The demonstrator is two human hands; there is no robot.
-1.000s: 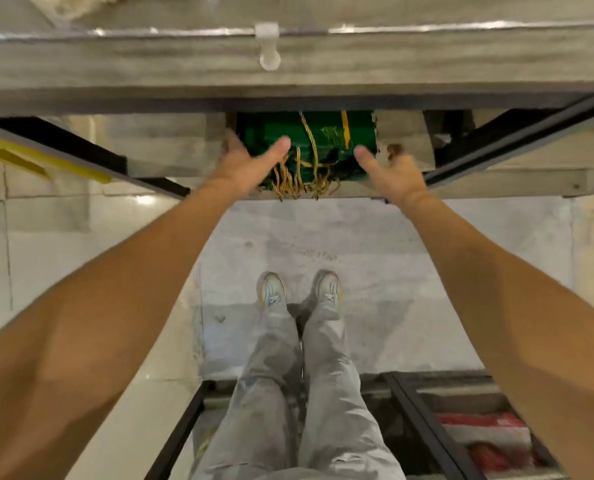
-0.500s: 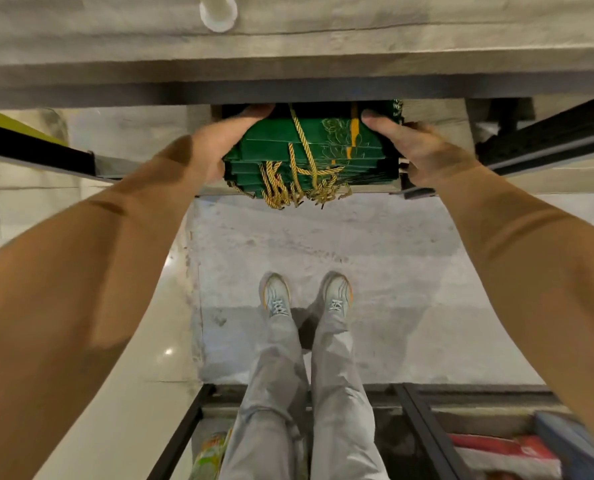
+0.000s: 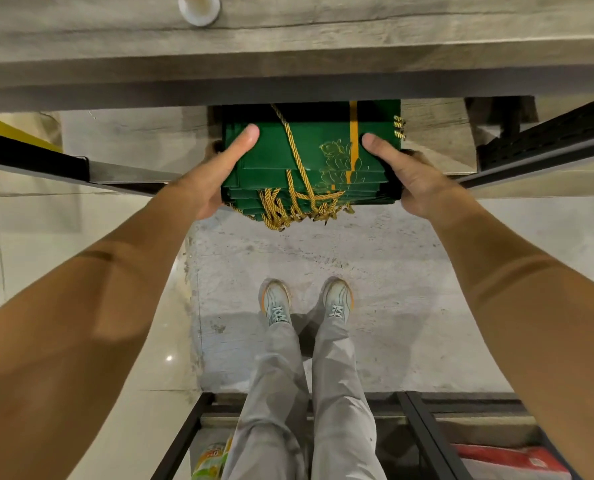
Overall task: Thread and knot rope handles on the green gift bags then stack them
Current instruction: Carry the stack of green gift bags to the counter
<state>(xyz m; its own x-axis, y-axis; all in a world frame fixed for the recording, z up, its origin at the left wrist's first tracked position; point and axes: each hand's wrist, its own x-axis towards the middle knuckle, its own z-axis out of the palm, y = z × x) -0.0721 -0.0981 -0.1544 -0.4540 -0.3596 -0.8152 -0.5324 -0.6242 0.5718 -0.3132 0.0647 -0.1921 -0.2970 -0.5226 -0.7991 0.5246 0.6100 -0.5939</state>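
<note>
A stack of flat green gift bags [image 3: 281,150] with gold print and an orange stripe sits just under the wooden tabletop's edge. Gold rope handles [image 3: 290,206] hang in a tangle from its near side, and one rope runs across the top bag. My left hand [image 3: 216,178] grips the stack's left side, thumb lying on the top bag. My right hand [image 3: 404,174] grips the right side the same way. The fingers of both hands are hidden beneath the stack.
The wooden tabletop [image 3: 288,46] spans the top, with a white round object [image 3: 199,8] on it. A black metal rail [image 3: 538,147] crosses on the right, another on the left. My feet [image 3: 306,303] stand on concrete; a black frame with packages lies behind them.
Both hands closed on the sides of the stack and drew it toward me from under the table, so more of the top bag shows now.
</note>
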